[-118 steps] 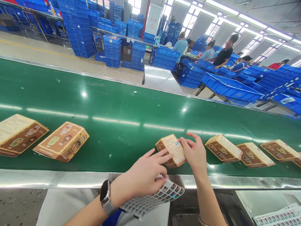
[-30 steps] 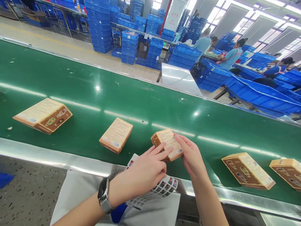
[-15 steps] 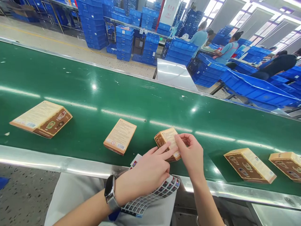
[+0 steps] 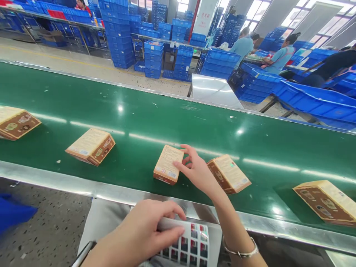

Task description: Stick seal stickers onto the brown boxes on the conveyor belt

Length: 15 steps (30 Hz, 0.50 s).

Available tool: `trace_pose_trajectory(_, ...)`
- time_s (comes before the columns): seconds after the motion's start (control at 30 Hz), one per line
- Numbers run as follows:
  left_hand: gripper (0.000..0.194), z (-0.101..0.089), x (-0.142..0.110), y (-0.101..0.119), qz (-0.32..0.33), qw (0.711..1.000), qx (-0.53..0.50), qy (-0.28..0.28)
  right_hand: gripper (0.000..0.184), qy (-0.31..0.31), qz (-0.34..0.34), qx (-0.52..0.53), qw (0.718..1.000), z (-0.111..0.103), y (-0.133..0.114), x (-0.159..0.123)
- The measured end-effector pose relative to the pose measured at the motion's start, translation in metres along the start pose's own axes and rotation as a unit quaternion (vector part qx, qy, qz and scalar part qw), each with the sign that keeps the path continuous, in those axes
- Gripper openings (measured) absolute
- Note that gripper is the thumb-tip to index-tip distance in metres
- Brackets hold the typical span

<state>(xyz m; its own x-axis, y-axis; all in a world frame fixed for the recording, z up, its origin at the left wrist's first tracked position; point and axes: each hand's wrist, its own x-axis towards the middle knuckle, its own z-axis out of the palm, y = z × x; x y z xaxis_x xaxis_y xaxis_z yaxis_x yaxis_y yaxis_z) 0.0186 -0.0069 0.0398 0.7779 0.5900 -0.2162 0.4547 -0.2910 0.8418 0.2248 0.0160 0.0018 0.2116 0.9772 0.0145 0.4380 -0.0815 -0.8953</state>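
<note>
My left hand (image 4: 155, 230) is closed around the edge of a sticker sheet (image 4: 194, 244) printed in rows of small shiny labels, in front of the belt's near rim. My right hand (image 4: 194, 168) reaches over the green belt and grips a small cardboard box (image 4: 168, 163), its thumb on the cream printed top and its fingers at the far right side. Just right of that hand lies another brown and cream box (image 4: 229, 174), bearing a small shiny sticker (image 4: 232, 164) near its top edge. Part of the sheet is hidden by my left hand.
On the green conveyor belt (image 4: 139, 115) lie more boxes, such as one at left (image 4: 91, 146) and one at far right (image 4: 325, 202). A metal rim (image 4: 69, 185) runs along the near side. Beyond are a metal table (image 4: 214, 89), stacked blue crates (image 4: 119, 40) and several people.
My right hand has left the box both hands were on and moved to the box left of it. My left hand has drawn back with the sheet. The view has shifted.
</note>
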Motion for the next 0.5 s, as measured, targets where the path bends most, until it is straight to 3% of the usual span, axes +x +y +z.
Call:
trace_pose_trajectory(0.1, 0.014, -0.008, -0.003, -0.004, -0.015, 0.999, -0.019, 0.023, 0.057, -0.041, 0.008, -0.010, 0.999, 0.015, 0.004, 0.006)
trace_pose_trajectory(0.17, 0.017, -0.010, -0.004, -0.005, -0.029, 0.999, -0.026, 0.034, 0.054, -0.061, -0.024, -0.009, 0.998, 0.016, 0.004, 0.002)
trace_pose_trajectory(0.33, 0.018, -0.009, -0.004, -0.006, -0.044, 0.996, -0.053, 0.059, 0.027, -0.039, -0.153, -0.045, 0.986, -0.011, -0.011, -0.037)
trace_pose_trajectory(0.5, 0.015, -0.009, -0.003, -0.007, 0.001, 0.995, -0.045, 0.090, 0.012, -0.194, -0.128, -0.037, 0.972, -0.037, -0.025, -0.074)
